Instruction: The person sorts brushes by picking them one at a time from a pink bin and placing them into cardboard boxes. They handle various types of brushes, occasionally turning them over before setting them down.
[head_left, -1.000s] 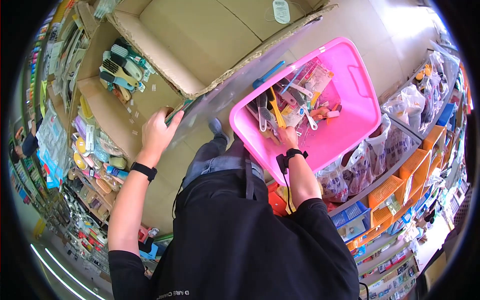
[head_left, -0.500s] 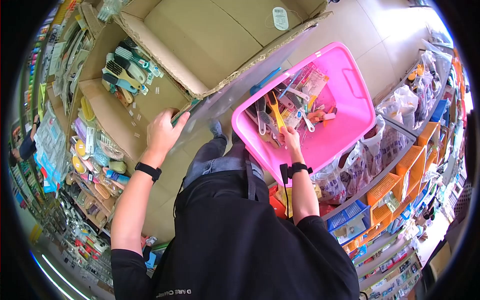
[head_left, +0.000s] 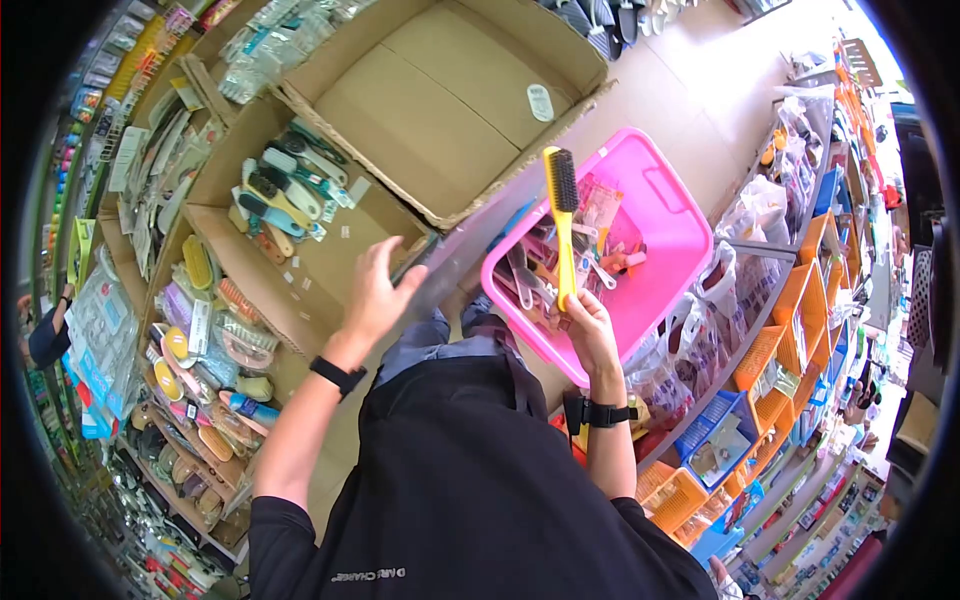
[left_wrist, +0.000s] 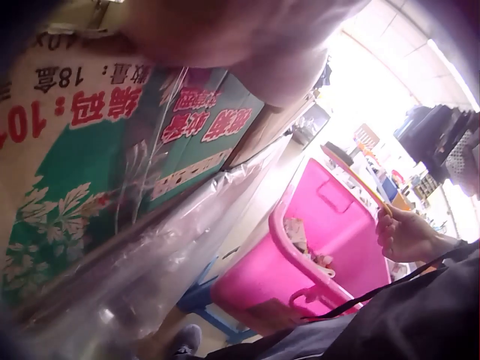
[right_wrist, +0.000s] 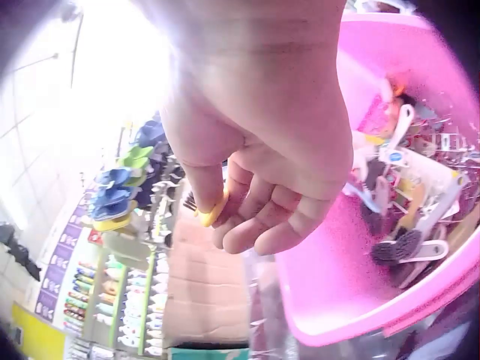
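In the head view my right hand (head_left: pixel 593 332) grips the end of the yellow handle of a brush (head_left: pixel 565 245) with dark bristles. The brush stands upright over the near part of a pink tub (head_left: pixel 675 265). Thumb and fingers pinch the handle in the right wrist view, where the hand hides most of the brush. Inside the tub lie several brushes (right_wrist: pixel 397 247) and packaged items. My left hand (head_left: pixel 378 295) holds nothing, its fingers spread beside the near corner of a cardboard box (head_left: pixel 345 225) with brushes (head_left: pixel 285 195) in its far corner.
A larger cardboard box (head_left: pixel 440 90) with a white tag stands beyond. Packed brushes and sponges (head_left: pixel 205 340) fill the shelf at left. White plastic bags (head_left: pixel 740 290) and orange baskets (head_left: pixel 770 350) line the right side. A blue stool (left_wrist: pixel 199 300) shows under the tub.
My right hand has lifted the yellow brush up out of the tub's pile. My left hand has come off the box edge, its fingers spreading. The head view has shifted.
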